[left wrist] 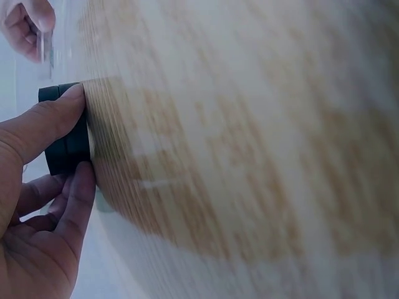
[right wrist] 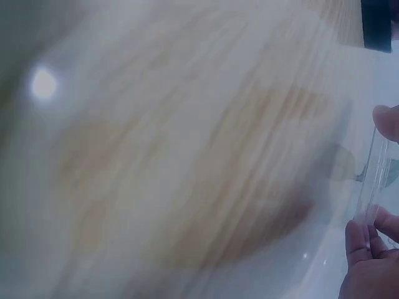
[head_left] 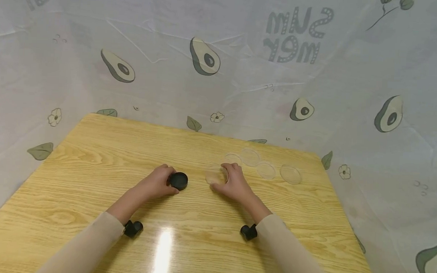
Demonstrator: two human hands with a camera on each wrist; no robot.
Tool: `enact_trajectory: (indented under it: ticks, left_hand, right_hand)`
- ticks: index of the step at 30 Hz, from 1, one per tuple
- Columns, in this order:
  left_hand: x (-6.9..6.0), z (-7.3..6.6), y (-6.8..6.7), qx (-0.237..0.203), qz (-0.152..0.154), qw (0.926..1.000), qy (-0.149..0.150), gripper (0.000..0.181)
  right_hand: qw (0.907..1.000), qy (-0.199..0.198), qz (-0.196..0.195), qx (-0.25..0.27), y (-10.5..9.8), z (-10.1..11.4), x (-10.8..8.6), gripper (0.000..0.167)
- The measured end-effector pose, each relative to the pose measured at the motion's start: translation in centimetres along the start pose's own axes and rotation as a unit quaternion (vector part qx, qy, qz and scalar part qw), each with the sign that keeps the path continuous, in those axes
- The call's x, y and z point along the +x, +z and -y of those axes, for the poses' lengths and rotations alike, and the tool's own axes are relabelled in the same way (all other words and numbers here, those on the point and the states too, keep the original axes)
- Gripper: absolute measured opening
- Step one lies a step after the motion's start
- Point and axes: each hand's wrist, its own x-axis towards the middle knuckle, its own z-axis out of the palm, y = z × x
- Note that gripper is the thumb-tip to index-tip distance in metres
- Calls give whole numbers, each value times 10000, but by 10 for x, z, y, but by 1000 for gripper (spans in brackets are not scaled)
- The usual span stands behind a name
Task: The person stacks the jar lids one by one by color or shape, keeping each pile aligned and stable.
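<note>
My left hand (head_left: 162, 182) grips a round, flat-topped black disc (head_left: 178, 181) by its edges, over the middle of the table. In the left wrist view the black disc (left wrist: 70, 144) shows a seam round its side, with the thumb on one edge and fingers on the opposite one. To the right, my right hand (head_left: 233, 184) holds a clear round disc (head_left: 212, 175) between thumb and fingers. The right wrist view shows that clear disc (right wrist: 373, 174) edge-on, thin and transparent. A gap separates the two held things.
Several more clear round discs lie toward the back right of the wooden table (head_left: 105, 160), among them one disc (head_left: 290, 174) at the far right. A pale printed curtain (head_left: 162, 86) hangs behind the table and along its sides. Light glares on the near tabletop.
</note>
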Motion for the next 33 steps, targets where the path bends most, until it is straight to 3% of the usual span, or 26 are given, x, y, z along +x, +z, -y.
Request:
enact_trajectory:
  ticks: [16, 33]
  left_hand:
    - [1, -1, 0, 6, -12, 10000, 1, 53]
    - [-1, 1, 2, -14, 1, 10000, -7, 53]
  right_hand:
    - [9995, -273, 130, -136, -15, -16, -40, 80]
    - [9990, -370, 223, -82, -12, -33, -51, 79]
